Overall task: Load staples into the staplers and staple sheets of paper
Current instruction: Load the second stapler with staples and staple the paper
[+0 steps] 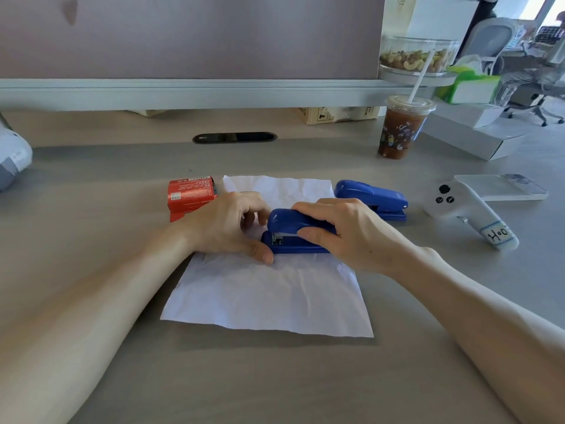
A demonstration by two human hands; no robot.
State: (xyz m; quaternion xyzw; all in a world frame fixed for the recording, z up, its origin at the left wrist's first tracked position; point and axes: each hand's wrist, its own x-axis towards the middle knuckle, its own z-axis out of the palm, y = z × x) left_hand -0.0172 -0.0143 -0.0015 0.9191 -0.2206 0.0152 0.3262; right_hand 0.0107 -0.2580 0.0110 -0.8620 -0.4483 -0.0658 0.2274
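Right hand clasps a blue stapler lying on the white paper at mid-surface; left hand rests against its front end (fingers curled, holding nothing). Second stapler and red staple box flank the sheet.

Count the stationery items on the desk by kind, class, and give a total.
Blue staplers: 2, the held stapler and the spare stapler
Red staple boxes: 1, the staple box
White paper stacks: 1, the paper
Total: 4
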